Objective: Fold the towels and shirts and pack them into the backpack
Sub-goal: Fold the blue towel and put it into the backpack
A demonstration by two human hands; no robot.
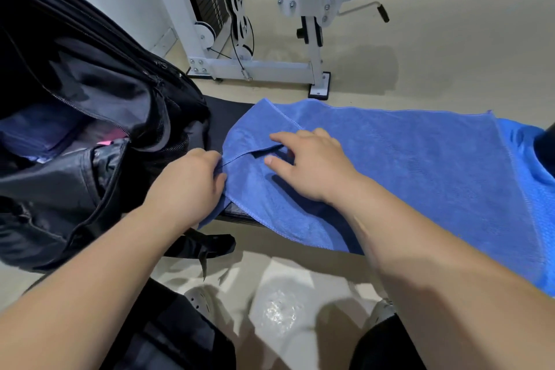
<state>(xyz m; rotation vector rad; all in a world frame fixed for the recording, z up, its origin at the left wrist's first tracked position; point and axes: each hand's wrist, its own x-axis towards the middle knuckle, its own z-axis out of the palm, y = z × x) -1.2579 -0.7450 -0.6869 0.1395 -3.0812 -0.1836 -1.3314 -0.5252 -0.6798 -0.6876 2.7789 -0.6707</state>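
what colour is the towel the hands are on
The towel is plain royal blue with a matching stitched hem, seen best in the head view.

Black bench (223, 120) — open backpack (75, 69) at left, blue towel (390, 159) spread across, blue shirt (522, 189) at right

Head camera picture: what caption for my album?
Left hand pinches a blue towel, right hand touches it, beside an open black backpack.

Plain blue towel (390, 165), brighter blue shirt (528, 189), black backpack (60, 69), white machine frame (258, 69).
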